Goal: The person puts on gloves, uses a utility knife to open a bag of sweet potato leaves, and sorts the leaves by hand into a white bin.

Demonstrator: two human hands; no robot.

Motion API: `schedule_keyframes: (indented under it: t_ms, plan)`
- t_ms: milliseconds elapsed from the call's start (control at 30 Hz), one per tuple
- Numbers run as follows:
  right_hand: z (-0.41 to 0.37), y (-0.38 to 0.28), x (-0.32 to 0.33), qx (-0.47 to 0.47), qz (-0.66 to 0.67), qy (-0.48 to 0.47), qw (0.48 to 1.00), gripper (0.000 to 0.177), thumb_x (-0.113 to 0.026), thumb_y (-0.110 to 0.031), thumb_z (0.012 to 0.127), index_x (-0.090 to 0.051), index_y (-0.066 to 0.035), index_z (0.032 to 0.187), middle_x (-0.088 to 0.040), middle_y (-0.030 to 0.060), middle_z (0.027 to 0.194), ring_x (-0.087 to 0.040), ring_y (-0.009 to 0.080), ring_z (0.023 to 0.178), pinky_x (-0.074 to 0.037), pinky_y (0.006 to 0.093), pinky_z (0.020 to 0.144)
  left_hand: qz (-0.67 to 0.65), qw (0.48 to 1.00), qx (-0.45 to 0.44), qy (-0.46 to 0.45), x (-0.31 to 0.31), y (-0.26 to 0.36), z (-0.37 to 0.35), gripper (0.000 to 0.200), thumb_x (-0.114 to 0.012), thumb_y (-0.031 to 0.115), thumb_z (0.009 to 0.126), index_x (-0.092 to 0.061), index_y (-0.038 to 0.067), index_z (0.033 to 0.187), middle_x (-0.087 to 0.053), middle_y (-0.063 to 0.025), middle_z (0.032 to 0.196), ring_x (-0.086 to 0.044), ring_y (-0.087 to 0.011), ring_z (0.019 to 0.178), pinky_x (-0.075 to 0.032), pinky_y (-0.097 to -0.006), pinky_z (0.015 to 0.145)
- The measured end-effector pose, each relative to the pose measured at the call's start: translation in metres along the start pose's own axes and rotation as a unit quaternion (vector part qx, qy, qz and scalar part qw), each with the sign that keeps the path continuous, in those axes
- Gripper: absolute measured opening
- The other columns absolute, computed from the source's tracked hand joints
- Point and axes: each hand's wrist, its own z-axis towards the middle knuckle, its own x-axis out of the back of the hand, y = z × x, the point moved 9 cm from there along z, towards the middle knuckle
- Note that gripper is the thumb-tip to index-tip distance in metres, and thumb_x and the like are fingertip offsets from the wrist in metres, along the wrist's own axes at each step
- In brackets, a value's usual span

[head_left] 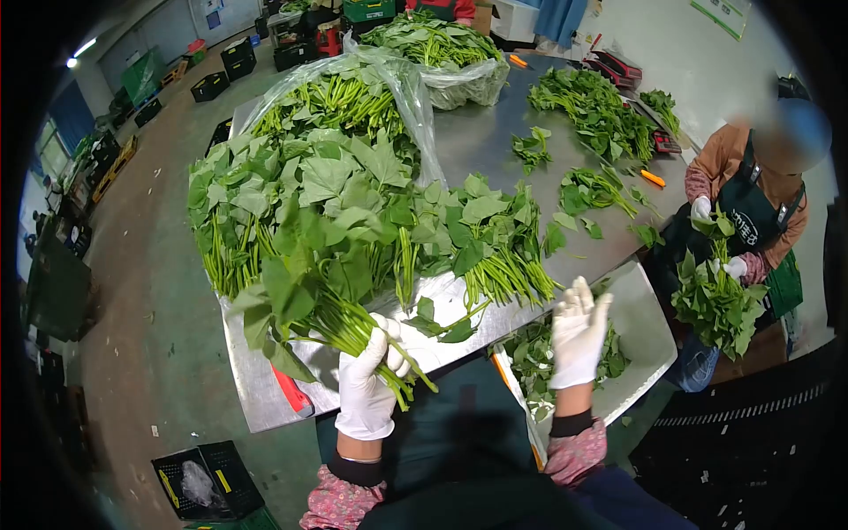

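Observation:
My left hand [367, 384], in a white glove, is closed around the stems of a bunch of leafy greens [305, 256]. The bunch tilts up and left over the metal table's near edge, its cut stem ends pointing down to the right. My right hand [579, 331], also gloved, is raised with its fingers stretched out and holds nothing. Beneath it stands a white bin [649, 327] with loose leaves [530, 362] inside. Between my hands, a pile of greens [508, 256] lies on the table with its stems toward me. A loose leafy sprig [446, 327] rests at the edge.
Large heaps of greens [327, 106] in clear plastic cover the table's left and back. An orange-handled tool [652, 178] and a red object [291, 390] lie on the metal table [473, 141]. At the right, a co-worker [751, 194] holds a bunch. Black crates [212, 481] stand on the floor.

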Motion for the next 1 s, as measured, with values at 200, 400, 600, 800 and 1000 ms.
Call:
schedule_keyframes:
  t_ms: [200,400,600,800,1000]
  plan:
    - [-0.017,0.0,-0.01,0.001,-0.293,-0.121,0.948,0.028,-0.053,-0.02,0.1,-0.062,0.003,0.112,-0.068,0.0086,0.089,-0.06,0.0126,0.066,-0.047,0.0228,0.059,0.186,0.973,-0.119,0.062,0.01,0.023,-0.004,0.021,-0.056,0.016,0.098,-0.052,0.006,0.116,-0.06,-0.012,0.107,-0.061,-0.0217,0.091,-0.056,-0.0372,0.078]
    - [-0.001,0.021,-0.027,0.138,-0.508,-0.141,0.838,0.019,-0.058,-0.013,0.096,-0.067,0.0,0.107,-0.069,0.0042,0.088,-0.059,0.0086,0.07,-0.047,0.0228,0.063,0.209,0.938,-0.235,0.148,0.019,0.081,-0.031,0.031,-0.055,0.022,0.1,-0.048,0.005,0.124,-0.063,-0.0168,0.117,-0.067,-0.0252,0.099,-0.059,-0.0347,0.075]
    - [0.047,0.043,-0.014,0.258,-0.833,-0.102,0.478,0.021,-0.063,-0.023,0.085,-0.068,-0.012,0.103,-0.064,0.0121,0.104,-0.065,0.0328,0.089,-0.051,0.0445,0.076,0.06,0.985,-0.129,0.098,0.055,0.029,-0.005,0.023,-0.053,0.016,0.1,-0.048,0.004,0.119,-0.055,-0.0038,0.079,-0.049,-0.0137,0.061,-0.045,-0.0319,0.06]
    - [0.069,0.064,0.001,0.196,-0.871,-0.157,0.422,0.022,-0.062,-0.025,0.084,-0.068,-0.016,0.103,-0.067,0.0123,0.096,-0.066,0.0332,0.085,-0.051,0.044,0.074,-0.144,0.986,0.087,0.003,0.045,-0.043,0.003,0.026,-0.055,0.018,0.099,-0.048,0.005,0.121,-0.053,-0.0003,0.083,-0.045,-0.012,0.068,-0.041,-0.03,0.07]
    - [0.047,0.001,-0.037,-0.014,-0.447,-0.153,0.881,0.019,-0.064,-0.017,0.093,-0.07,-0.001,0.1,-0.064,-0.0014,0.073,-0.041,-0.0014,0.051,-0.029,0.014,0.047,-0.034,0.999,0.03,0.005,0.052,-0.029,-0.002,0.017,-0.058,0.017,0.098,-0.055,0.007,0.111,-0.055,-0.0018,0.084,-0.048,-0.0129,0.07,-0.043,-0.0318,0.072]
